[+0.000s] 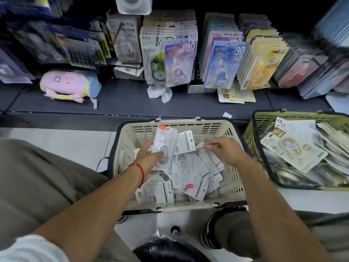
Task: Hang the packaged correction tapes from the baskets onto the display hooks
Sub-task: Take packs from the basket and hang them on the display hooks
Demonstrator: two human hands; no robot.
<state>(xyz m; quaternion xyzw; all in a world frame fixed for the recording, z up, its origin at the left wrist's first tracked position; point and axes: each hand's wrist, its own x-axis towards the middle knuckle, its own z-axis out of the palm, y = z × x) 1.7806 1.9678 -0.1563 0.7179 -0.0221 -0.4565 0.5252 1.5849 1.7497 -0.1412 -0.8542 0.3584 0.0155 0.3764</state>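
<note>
Bare forearms, both hands uncovered. Thin red string bracelet [140, 172] around the left wrist. Pale, soft-looking short sleeve [28, 249] at seven o'clock, blurred, possibly white knit. Loose khaki-grey trousers [37, 178] over both knees. Dark shoe with pale stripes [207, 235] at five o'clock, only partly visible.

Both forearms are stretched forward and down; the left hand [149, 154] is curled in a grip, the right hand [224, 150] pinched.
</note>
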